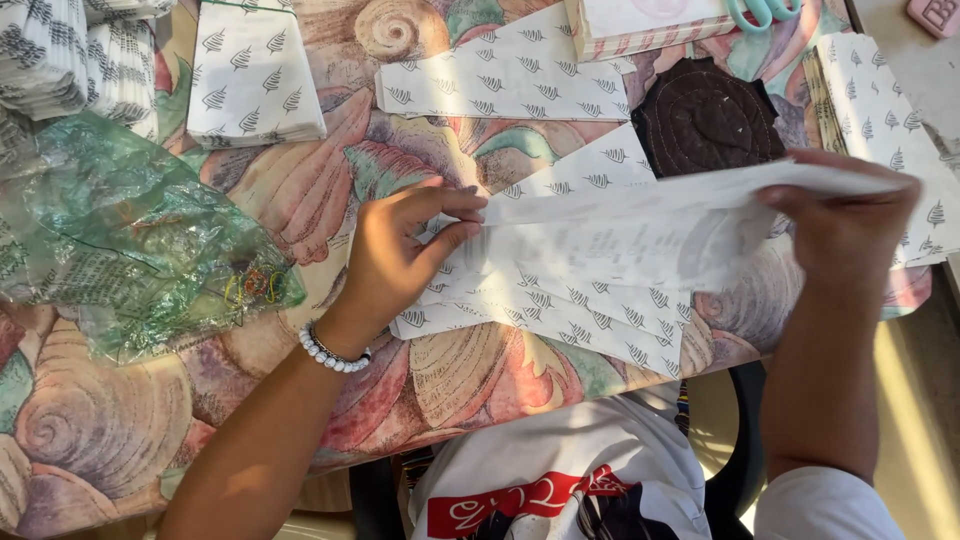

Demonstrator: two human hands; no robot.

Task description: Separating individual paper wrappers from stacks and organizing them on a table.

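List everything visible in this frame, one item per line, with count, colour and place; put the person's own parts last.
held paper sheet: one, white, pinched at both ends above the table centre
patterned paper sheets: several, white with dark leaf marks, under the held sheet
patterned paper strip: one, same print, top centre
paper bag stacks: a few, same print, top left
right paper pile: one, same print, right edge
plastic bag: one, clear green, left
brown pad: one, dark brown, stitched, upper right
box: one, pink-striped, top
scissors: one, teal handles, on the box
tablecloth: one, shell print
bracelet: one, white beads, left wrist
left hand: pinching the sheet
right hand: gripping the sheet
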